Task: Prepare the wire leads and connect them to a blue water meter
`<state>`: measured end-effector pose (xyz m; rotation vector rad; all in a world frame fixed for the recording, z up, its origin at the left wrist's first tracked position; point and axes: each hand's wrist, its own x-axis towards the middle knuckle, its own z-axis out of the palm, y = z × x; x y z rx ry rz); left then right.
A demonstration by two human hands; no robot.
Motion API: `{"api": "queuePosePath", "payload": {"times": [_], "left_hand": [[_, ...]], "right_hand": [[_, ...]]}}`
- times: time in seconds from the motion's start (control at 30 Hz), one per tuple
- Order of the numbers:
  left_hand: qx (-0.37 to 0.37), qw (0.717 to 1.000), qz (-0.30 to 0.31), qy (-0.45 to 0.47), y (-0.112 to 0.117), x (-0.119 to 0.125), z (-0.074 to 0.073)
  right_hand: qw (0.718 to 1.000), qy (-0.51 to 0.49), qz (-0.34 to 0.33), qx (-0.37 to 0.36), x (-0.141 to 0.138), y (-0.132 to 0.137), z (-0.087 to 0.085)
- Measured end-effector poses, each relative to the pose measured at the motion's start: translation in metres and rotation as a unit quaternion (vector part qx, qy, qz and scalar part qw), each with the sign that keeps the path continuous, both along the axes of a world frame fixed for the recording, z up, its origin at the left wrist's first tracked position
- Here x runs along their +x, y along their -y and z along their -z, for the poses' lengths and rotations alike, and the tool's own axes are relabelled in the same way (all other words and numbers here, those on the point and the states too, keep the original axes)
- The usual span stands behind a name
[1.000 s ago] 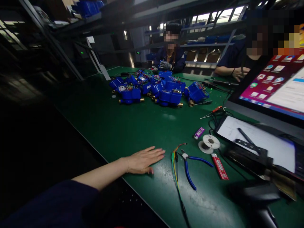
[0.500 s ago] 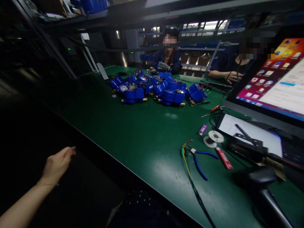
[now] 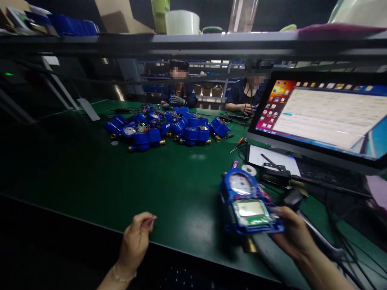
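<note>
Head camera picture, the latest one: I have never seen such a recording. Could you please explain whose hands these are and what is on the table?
No machine is here. A person wears the camera on the head, so it looks forward and down at that person's own bare hands. The right hand holds a blue water meter with a round dial and a small screen. The left hand hovers at the edge of the green table, fingers curled; whether it holds anything I cannot tell. Farther back lies a pile of blue water meters. An open laptop stands on the right. A gloved co-worker and another person sit at the far side.
</note>
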<state>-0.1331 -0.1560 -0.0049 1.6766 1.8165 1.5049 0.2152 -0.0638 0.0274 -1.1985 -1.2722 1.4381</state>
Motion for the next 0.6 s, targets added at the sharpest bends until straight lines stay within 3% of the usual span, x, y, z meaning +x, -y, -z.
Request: {"api": "queuePosePath", "payload": {"times": [0.13,0.23,0.4,0.5,0.6], "left_hand": [[0.053,0.993,0.078,-0.076,-0.016,0.029,0.007],[0.071,0.978,0.114,-0.159,-0.032,0.037,0.017],[0.092,0.963,0.159,-0.198,-0.071,0.044,0.017],[0.101,0.945,0.229,-0.209,-0.1,0.043,0.005],[0.073,0.927,0.299,-0.216,-0.124,0.037,-0.007]], "right_hand": [[0.994,-0.025,-0.092,-0.043,-0.066,-0.033,0.013],[0.99,0.011,-0.135,-0.048,-0.095,-0.061,0.015],[0.968,0.174,-0.177,-0.024,-0.075,-0.089,-0.004],[0.943,0.305,-0.123,0.046,-0.06,-0.101,-0.007],[0.902,0.413,-0.075,0.095,-0.062,-0.106,0.003]]}}
